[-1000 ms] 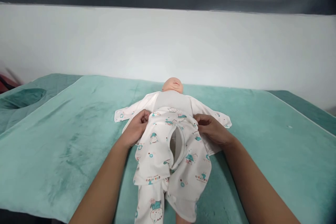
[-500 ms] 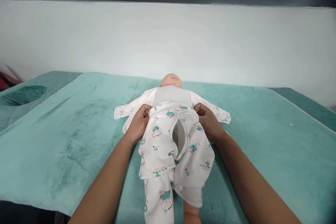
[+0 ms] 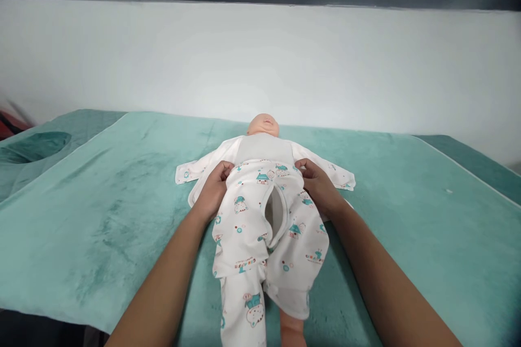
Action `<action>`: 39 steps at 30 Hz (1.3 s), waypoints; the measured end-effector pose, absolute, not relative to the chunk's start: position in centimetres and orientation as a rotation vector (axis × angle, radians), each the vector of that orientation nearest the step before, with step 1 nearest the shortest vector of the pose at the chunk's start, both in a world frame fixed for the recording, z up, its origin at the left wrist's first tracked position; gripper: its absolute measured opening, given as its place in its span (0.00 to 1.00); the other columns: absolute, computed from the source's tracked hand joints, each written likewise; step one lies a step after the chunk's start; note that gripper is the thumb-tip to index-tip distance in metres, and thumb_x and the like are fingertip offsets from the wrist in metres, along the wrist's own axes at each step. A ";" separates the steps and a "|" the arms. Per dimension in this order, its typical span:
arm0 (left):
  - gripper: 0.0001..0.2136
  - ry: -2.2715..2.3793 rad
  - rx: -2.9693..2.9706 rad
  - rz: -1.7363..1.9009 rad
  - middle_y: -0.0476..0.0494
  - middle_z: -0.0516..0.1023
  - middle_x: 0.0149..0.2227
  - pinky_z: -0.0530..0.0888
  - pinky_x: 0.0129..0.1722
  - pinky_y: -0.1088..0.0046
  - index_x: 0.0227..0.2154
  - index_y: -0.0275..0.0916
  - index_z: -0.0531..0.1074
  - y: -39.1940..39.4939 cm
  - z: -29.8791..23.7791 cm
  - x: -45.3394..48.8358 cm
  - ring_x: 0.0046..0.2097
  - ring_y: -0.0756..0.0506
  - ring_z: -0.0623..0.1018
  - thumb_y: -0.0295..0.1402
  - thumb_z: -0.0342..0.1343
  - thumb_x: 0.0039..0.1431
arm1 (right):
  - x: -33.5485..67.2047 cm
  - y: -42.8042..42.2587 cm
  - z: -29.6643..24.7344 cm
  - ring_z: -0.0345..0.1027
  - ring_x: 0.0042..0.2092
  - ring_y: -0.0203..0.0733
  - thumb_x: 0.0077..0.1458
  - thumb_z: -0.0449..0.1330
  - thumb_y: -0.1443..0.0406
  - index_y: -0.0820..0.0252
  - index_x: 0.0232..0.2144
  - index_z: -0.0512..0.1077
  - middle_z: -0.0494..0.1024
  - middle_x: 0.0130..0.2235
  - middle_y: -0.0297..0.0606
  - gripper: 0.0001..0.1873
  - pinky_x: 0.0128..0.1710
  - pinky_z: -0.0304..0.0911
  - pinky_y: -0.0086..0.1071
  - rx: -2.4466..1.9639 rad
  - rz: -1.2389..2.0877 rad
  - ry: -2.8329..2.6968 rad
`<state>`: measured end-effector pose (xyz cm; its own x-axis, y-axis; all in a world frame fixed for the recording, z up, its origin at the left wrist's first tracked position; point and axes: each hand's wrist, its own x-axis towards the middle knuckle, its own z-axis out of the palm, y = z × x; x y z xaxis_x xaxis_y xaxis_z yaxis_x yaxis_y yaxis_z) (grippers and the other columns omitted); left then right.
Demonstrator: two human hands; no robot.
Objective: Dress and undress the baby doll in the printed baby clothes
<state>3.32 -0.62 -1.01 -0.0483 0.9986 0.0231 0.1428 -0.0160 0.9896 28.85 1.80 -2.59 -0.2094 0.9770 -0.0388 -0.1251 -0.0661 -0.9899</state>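
A baby doll [image 3: 264, 126] lies on its back, head toward the wall, in a white long-sleeved top [image 3: 264, 147]. Over its hips and legs are white printed baby pants [image 3: 244, 227] with an oval opening at the crotch. One pant leg runs down past the frame's bottom edge; the other ends higher, and a bare doll leg [image 3: 292, 331] shows below it. My left hand [image 3: 214, 190] pinches the waistband at its left side. At the right side of the waistband, my right hand [image 3: 319, 187] has its fingers closed on the edge, thumb partly hidden.
A green plush cover [image 3: 101, 217] spreads under the doll. To the far left it has a round hollow [image 3: 36, 147]. A white wall [image 3: 260, 59] with a dark band above stands behind. Something red [image 3: 10, 126] shows at the left edge.
My right hand has shifted slightly left and its fingers sit a little farther in on the waistband. My left hand keeps its grip. The whole view has drifted slightly.
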 end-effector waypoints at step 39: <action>0.10 1.129 1.464 1.173 0.44 0.67 0.63 0.63 0.61 0.61 0.41 0.44 0.76 -0.4 -0.9 1.4 0.62 0.40 0.67 0.39 0.57 0.57 | 29.2 1.0 -2.2 0.63 0.56 0.44 0.60 0.56 0.65 0.49 0.46 0.72 0.72 0.51 0.39 0.12 0.60 0.57 0.42 -0.934 0.594 -1.801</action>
<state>1.41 -0.39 -0.86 0.1263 0.9812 0.1456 0.1087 -0.1595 0.9812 29.16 0.98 -2.17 -0.2210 0.8117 0.5407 0.3304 0.5840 -0.7415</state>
